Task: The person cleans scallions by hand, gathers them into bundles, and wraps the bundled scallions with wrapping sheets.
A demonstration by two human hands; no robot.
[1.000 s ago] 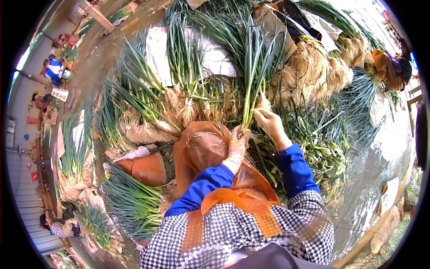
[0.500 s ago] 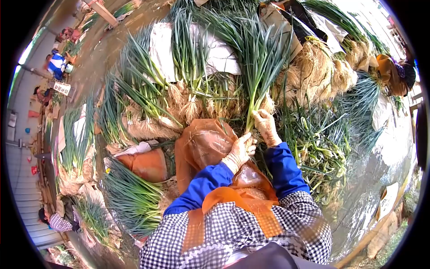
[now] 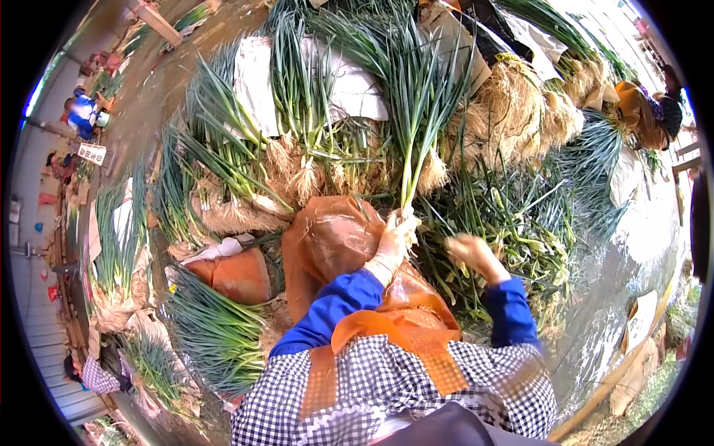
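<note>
Largest: 1 broad row of dark-green, long-leaved plants with shaggy tan roots (image 3: 297,82), laid across the ground ahead of the person. Next: 1 tangled heap of loose green and yellowish leaves (image 3: 520,227), to the right. Then 1 translucent orange-brown plastic apron (image 3: 335,230), draped over a raised knee. Smaller: 1 fanned bundle of slim green leaves (image 3: 212,331), lower left. Smaller: 1 slender clump of pale-based green stalks (image 3: 407,178), just beyond the knee, leaves pointing away over the row. Left hand (image 3: 396,236): closed around the clump's base. Right hand (image 3: 474,254): blurred, fingers curled, apart from the clump, above the heap's near edge; cannot tell whether it grips anything.
</note>
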